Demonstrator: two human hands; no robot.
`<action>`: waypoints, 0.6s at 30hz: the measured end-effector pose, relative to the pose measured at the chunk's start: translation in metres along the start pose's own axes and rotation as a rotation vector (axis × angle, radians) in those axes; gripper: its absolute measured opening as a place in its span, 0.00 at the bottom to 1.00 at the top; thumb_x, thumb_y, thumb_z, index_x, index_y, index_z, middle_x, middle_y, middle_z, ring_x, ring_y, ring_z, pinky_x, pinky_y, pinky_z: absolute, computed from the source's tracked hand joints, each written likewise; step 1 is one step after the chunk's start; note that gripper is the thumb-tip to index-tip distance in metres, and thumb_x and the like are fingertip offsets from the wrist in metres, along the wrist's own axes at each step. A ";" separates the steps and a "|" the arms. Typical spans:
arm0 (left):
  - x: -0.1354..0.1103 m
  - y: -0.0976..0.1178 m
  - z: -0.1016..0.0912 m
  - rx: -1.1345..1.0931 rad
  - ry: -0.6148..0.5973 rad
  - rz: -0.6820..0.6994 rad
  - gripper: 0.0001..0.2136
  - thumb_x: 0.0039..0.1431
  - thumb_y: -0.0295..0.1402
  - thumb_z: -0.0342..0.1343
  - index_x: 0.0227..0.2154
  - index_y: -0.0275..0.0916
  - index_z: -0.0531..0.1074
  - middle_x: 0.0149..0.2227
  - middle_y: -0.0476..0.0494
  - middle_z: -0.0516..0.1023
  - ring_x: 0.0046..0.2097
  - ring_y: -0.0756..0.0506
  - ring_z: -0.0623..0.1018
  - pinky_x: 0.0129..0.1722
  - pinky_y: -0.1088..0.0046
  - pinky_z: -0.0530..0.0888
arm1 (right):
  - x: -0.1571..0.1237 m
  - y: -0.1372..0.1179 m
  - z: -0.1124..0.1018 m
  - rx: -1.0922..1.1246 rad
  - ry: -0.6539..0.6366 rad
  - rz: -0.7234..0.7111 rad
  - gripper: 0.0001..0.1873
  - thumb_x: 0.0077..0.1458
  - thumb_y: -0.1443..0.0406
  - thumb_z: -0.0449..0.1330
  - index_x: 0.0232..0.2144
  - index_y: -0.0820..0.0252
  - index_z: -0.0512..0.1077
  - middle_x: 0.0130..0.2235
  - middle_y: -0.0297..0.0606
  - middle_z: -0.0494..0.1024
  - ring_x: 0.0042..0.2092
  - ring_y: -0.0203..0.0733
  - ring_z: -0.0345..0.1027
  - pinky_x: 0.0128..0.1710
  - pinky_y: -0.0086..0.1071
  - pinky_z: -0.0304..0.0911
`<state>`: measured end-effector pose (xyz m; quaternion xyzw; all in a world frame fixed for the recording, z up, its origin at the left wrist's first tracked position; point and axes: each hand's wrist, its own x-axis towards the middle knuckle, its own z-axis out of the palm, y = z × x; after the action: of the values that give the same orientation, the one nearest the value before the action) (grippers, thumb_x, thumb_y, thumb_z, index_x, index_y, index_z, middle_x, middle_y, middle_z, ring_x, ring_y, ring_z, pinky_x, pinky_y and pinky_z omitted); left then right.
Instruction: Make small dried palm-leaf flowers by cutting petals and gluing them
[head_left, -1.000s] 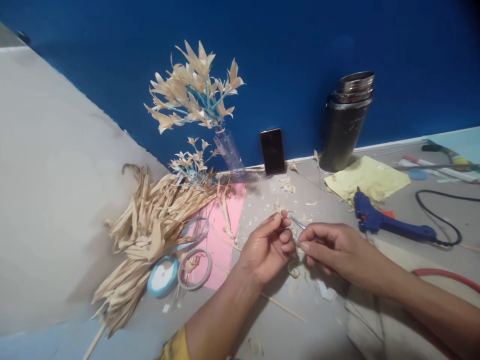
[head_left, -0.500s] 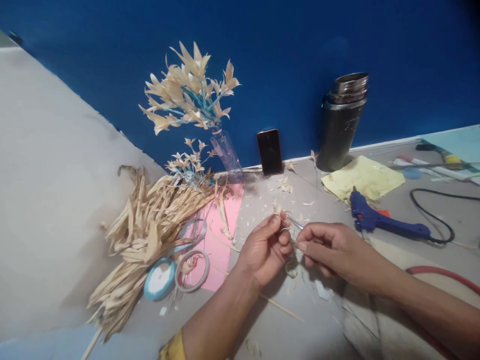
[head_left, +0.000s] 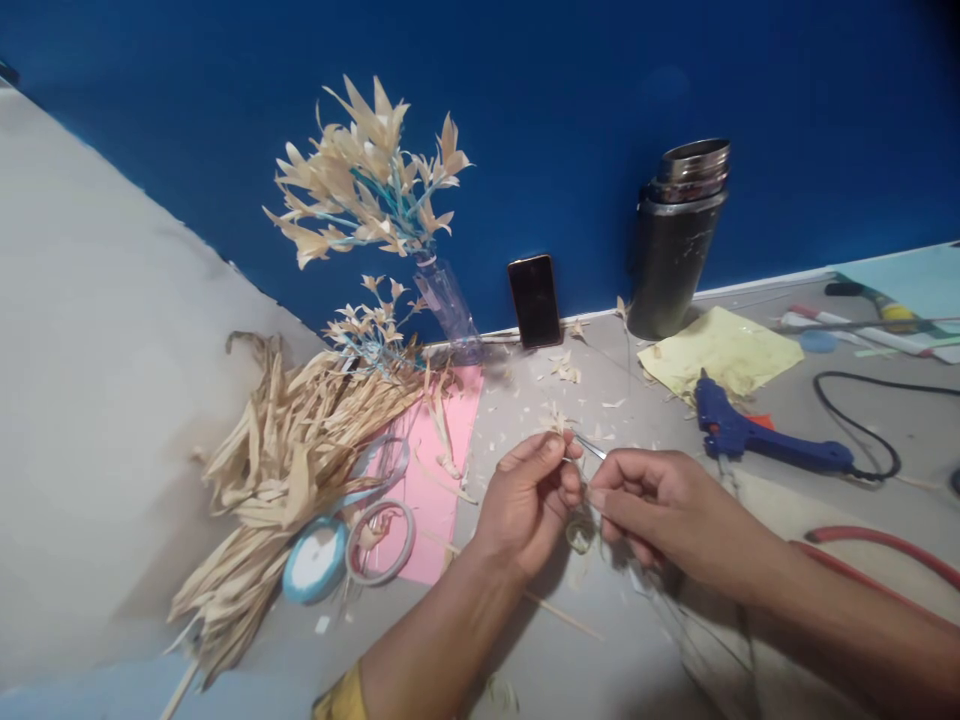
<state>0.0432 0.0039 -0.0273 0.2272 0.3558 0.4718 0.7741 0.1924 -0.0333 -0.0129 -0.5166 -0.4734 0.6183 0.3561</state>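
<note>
My left hand [head_left: 529, 495] is closed, pinching a small pale husk flower [head_left: 556, 422] between thumb and fingertips, petals upward. Close on its right, my right hand [head_left: 652, 500] is closed round a slim silver tool [head_left: 590, 445] that points toward the flower; its handle is hidden, so I cannot tell the kind. The right thumb and forefinger also meet at a thin pale strand or stem below the flower, too small to make out. A roll of tape [head_left: 580, 532] shows just under the hands, partly covered by them.
Dried corn husks [head_left: 300, 440], tape rolls [head_left: 315, 560] and pink paper [head_left: 442, 500] lie left. Behind stand a plastic bottle [head_left: 450, 305] of husk flowers, a phone [head_left: 535, 300] and a dark flask [head_left: 675, 250]. A blue glue gun [head_left: 757, 430] and yellow paper [head_left: 720, 350] lie right.
My right fingers have shifted slightly down and left below the flower. The left hand keeps its pinch. The whole view has moved a little.
</note>
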 end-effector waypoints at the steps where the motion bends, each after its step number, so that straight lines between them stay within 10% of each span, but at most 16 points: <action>1: -0.001 -0.001 0.001 0.012 0.002 0.007 0.12 0.44 0.30 0.72 0.31 0.31 0.78 0.29 0.48 0.77 0.23 0.57 0.72 0.21 0.83 0.70 | 0.000 0.000 0.000 0.002 0.007 0.000 0.08 0.47 0.60 0.60 0.24 0.59 0.69 0.20 0.29 0.73 0.17 0.29 0.60 0.17 0.23 0.53; 18: -0.002 -0.007 0.000 0.156 0.000 0.158 0.11 0.46 0.35 0.71 0.26 0.33 0.78 0.24 0.47 0.76 0.23 0.54 0.71 0.25 0.79 0.67 | 0.001 0.003 -0.004 -0.146 0.043 -0.143 0.08 0.53 0.61 0.58 0.24 0.58 0.70 0.21 0.29 0.72 0.21 0.32 0.63 0.21 0.25 0.57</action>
<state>0.0462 -0.0009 -0.0313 0.3141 0.3727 0.5020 0.7144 0.1965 -0.0323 -0.0161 -0.5191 -0.5452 0.5438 0.3710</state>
